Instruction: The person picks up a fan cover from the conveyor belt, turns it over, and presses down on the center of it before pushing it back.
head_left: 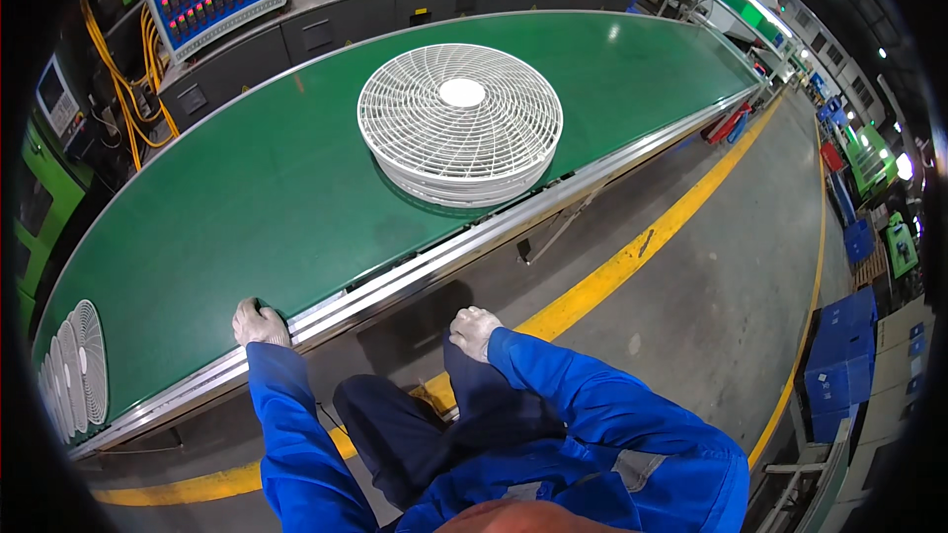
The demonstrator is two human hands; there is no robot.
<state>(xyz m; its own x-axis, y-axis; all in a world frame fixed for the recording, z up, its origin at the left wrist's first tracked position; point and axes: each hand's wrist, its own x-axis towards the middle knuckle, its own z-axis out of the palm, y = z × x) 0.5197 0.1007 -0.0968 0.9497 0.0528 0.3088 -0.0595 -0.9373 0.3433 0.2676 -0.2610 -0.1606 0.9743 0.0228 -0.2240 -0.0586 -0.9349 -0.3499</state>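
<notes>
Gloved hands: left hand [260,323] grips ribbed metal rail [415,268], right hand [474,332] fisted.

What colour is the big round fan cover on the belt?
The fan cover is white, a grille of thin ribs around a solid centre disc, lying on the green belt. Head view.

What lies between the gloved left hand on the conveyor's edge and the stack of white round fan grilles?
Only bare green conveyor belt separates the left hand from the white fan grilles, as the head view shows.
</notes>
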